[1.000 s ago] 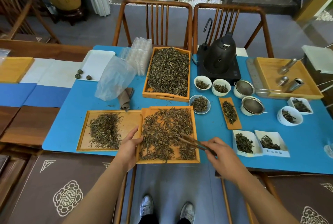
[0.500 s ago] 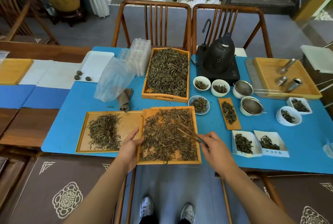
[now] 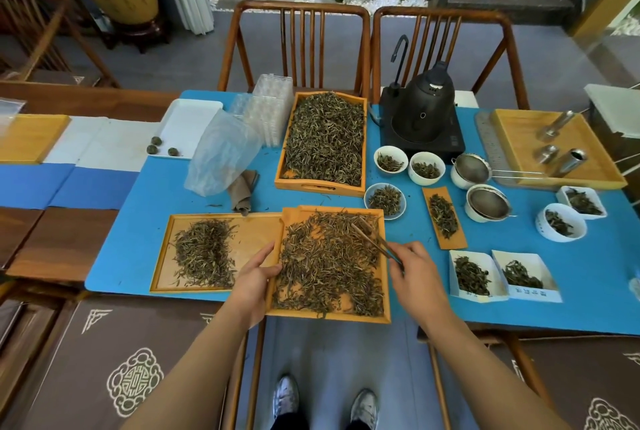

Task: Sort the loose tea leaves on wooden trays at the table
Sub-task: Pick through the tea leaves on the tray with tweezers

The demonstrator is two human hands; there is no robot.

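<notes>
Wooden tray of loose tea at the near edge of the blue mat, both hands on the job.
Left hand grips the tray's left rim, thumb curled over it; right hand pinches tongs, tips down in the leaves. Second tray with a smaller pile sits touching on the left, a fuller third one behind, kettle to its right.

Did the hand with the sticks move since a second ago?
Yes. The right hand moved away from the person along the middle tray, from its near corner toward its far end. Its tweezers now reach the leaves near the far right corner.
</notes>
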